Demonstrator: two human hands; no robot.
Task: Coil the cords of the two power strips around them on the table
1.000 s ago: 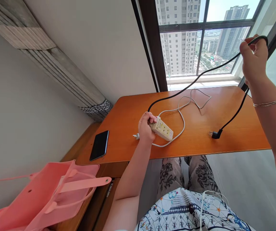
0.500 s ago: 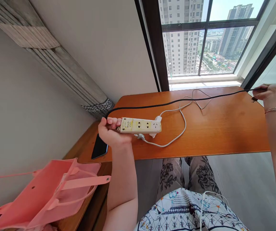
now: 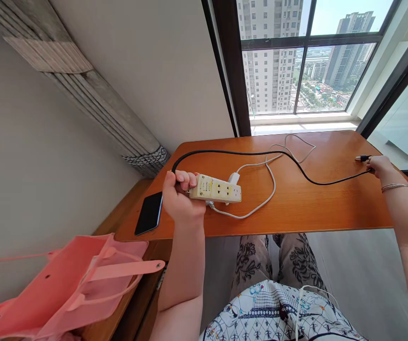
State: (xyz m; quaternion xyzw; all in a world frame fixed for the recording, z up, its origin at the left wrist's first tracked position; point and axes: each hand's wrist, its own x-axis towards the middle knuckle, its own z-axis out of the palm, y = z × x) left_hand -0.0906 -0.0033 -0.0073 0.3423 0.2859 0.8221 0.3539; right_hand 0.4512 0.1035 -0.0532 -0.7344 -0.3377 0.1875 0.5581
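My left hand [image 3: 182, 196] is closed around the near end of a white power strip [image 3: 218, 188], holding it tilted above the table. From that end a black power cord [image 3: 239, 152] arcs across to my right hand [image 3: 381, 166], whose fingers are closed on it near its black plug [image 3: 363, 158]. The plug's prongs point left, over the table's right side. A white charger [image 3: 234, 178] lies just behind the strip, with a white cable [image 3: 274, 182] looping over the tabletop. Partly hidden under the strip is a white plug [image 3: 210, 204].
The orange-brown wooden table [image 3: 324, 208] stands before a window [image 3: 306, 71]. A black phone [image 3: 149, 213] lies at its left edge. Lower left, an open pink bag [image 3: 93, 279] sits on a wooden surface. A curtain [image 3: 111, 113] hangs at the left wall.
My right hand has come down and slightly left with the cord, which went from nearly taut to a slack curve. My left hand and the power strip moved right, and the strip tilted.
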